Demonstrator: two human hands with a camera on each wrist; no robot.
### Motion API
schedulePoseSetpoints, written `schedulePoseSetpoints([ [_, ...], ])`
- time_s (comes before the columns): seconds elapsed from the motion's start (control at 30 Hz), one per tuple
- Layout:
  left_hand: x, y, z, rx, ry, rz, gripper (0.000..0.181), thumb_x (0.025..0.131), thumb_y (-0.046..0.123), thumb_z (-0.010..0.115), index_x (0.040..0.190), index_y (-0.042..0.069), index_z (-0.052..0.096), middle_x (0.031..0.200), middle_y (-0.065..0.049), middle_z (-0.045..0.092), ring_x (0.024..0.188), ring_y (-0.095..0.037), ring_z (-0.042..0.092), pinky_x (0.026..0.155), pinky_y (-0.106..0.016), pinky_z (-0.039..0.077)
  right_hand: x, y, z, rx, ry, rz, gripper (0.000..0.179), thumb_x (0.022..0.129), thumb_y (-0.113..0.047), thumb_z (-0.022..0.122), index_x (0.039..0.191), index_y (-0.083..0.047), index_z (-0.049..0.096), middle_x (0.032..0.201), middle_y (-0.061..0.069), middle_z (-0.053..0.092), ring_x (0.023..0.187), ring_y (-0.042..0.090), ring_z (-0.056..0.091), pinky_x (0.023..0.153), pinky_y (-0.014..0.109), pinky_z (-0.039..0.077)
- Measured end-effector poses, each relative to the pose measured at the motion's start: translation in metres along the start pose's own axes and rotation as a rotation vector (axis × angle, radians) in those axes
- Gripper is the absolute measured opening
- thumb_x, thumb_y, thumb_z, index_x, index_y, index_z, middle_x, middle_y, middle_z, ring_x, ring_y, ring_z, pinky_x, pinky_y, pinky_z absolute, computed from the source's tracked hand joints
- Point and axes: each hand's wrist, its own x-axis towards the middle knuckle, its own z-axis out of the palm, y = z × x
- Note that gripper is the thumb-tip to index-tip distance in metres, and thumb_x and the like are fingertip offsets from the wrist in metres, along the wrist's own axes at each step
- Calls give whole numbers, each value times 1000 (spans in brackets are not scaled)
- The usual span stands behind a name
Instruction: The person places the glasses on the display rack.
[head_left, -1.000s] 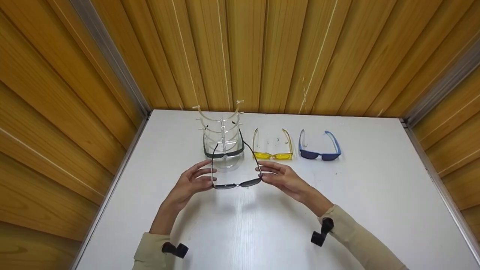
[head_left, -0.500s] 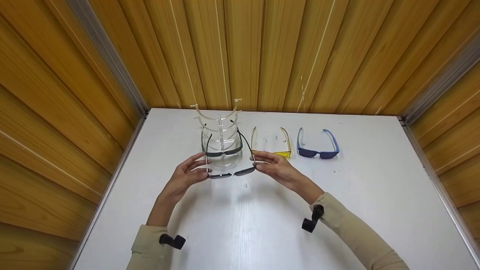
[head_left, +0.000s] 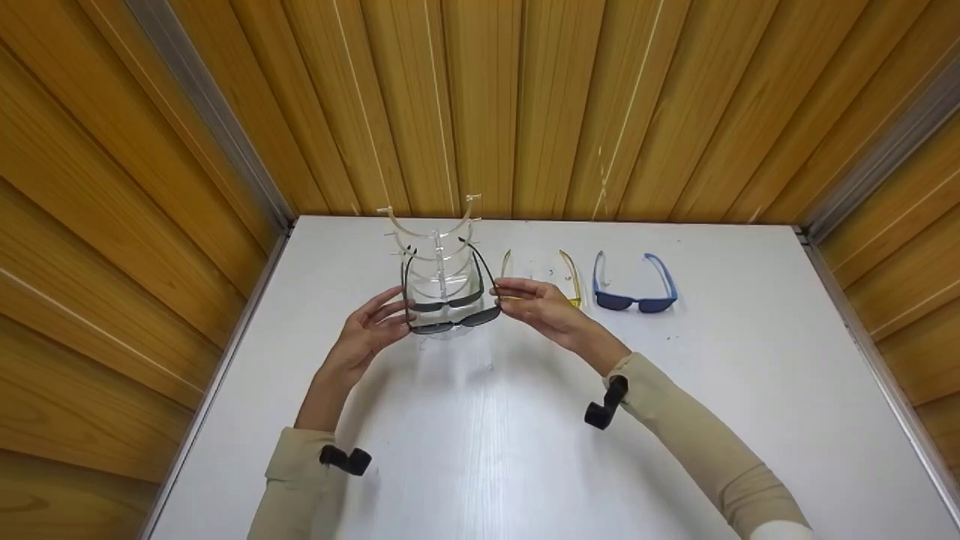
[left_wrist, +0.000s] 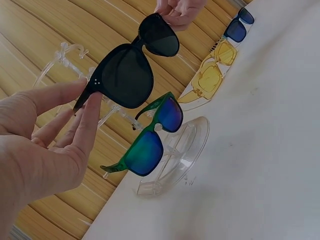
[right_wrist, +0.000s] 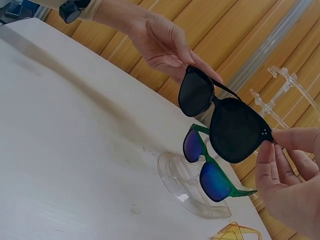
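Observation:
Black sunglasses [head_left: 480, 316] hang in the air with their arms unfolded and pointing toward a clear display stand [head_left: 439, 244]. My left hand [head_left: 365, 336] pinches them near the left hinge; my right hand [head_left: 546, 313] pinches the opposite hinge. Just beneath, green-framed sunglasses [left_wrist: 145, 156] with blue mirrored lenses sit low on the stand. In the left wrist view, the black lenses [left_wrist: 127, 75] appear above the green pair, apart from it. The upper tiers of the stand carry no glasses. Whether the black arms touch the stand, I cannot tell.
Yellow glasses [head_left: 573, 281] lie on the white table [head_left: 750, 360] right of the stand, partly hidden behind my right hand. Blue sunglasses [head_left: 636, 300] lie farther right. Wood-patterned panels [head_left: 480, 105] close off the back and both sides.
Both hands have carried the black sunglasses away from me toward the stand, so their lenses now overlap its base in the head view. The right hand now covers part of the yellow glasses.

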Motion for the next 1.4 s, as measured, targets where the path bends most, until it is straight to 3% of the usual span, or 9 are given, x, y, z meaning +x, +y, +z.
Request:
schedulePoseSetpoints([
  [0.23,8,5,-7,2,10,1,69,89,-11,70,152,1,44,153,-25,49,119,-19,68,98,-27,59,11,-9,2,-56,3,44,55,96,11,59,148,9,44,147,22,55,115,13,66,100,24,57],
  [0.37,12,6,-9,9,14,-2,67,89,-10,69,151,3,47,152,-24,50,127,-25,64,99,-28,58,17,-12,2,-67,9,55,54,96,11,58,149,9,44,153,26,47,114,13,66,99,23,57],
  [0.5,17,9,-11,16,12,6,66,89,-9,70,150,4,48,149,-19,55,134,-30,59,100,-28,58,22,-15,4,-40,34,56,55,97,12,57,149,8,43,153,25,49,116,14,65,99,22,56],
  [0.7,23,15,-13,46,5,7,66,90,-8,71,151,3,47,148,-16,56,122,-17,66,100,-25,57,26,-22,12,-36,70,75,54,97,11,56,150,6,44,155,24,47,116,14,64,103,24,55],
  [1.0,35,19,-15,50,41,41,64,91,-7,70,150,2,48,153,-19,51,127,-21,63,103,-26,56,36,-30,16,-37,74,35,52,98,8,56,149,8,44,155,27,45,124,22,63,103,24,55],
  [1.3,43,14,-18,8,72,54,59,92,-10,67,148,-2,49,152,-20,51,117,-13,68,102,-25,56,51,-16,16,-53,116,-33,50,97,12,54,147,13,43,153,34,43,99,7,68,94,19,57],
  [1.4,49,15,-15,-2,75,58,59,92,-10,67,148,-2,49,152,-19,52,116,-12,68,102,-25,56,54,-15,14,-80,143,-59,49,98,11,54,145,14,44,151,34,45,108,14,67,99,20,55],
])
